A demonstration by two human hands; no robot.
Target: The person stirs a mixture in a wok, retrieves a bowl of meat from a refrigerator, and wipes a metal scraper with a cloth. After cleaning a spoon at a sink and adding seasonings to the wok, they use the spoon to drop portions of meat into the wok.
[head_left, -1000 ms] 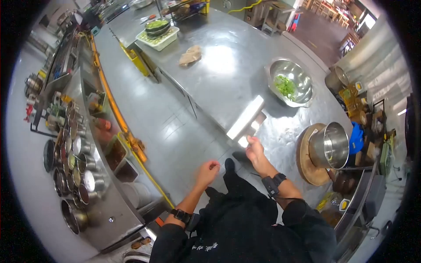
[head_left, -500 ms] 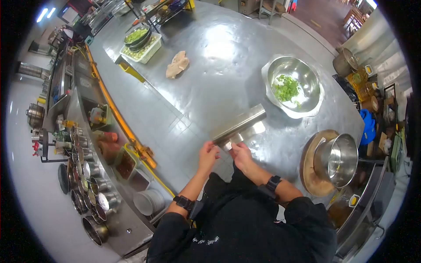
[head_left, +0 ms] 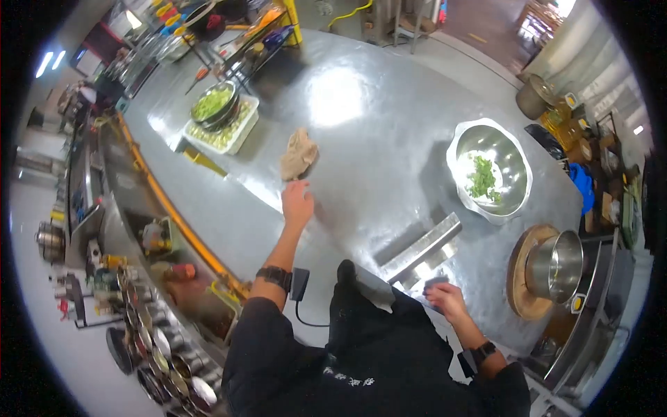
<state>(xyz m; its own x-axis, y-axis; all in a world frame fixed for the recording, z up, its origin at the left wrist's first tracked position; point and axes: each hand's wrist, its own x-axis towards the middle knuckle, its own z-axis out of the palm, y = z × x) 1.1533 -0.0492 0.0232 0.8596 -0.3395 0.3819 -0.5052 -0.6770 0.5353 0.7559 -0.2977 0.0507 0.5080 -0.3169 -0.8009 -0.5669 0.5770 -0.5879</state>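
My left hand (head_left: 297, 203) stretches forward over the steel table (head_left: 361, 153), fingers extended, their tips right at the near edge of a crumpled brown cloth (head_left: 299, 154). Lower right, my right hand (head_left: 448, 301) is closed, with a small dark thing (head_left: 436, 281) at its fingertips; I cannot tell what it is. Beside that hand a long, shiny metal piece (head_left: 422, 248) lies slanted at the table's near edge. Beyond it stands a wide steel bowl (head_left: 515, 172) with chopped greens (head_left: 482, 179) inside.
At right, a steel pot (head_left: 564, 267) stands on a round wooden board (head_left: 520, 276). Far left, a black-rimmed bowl of greens (head_left: 214, 104) sits on a white tub (head_left: 243, 128), near a yellow handle (head_left: 205, 163). An orange bar (head_left: 167, 198) edges the counter at left.
My left hand has left the metal piece and reached forward to the cloth. My right hand has come off the piece and moved right. The view has shifted.
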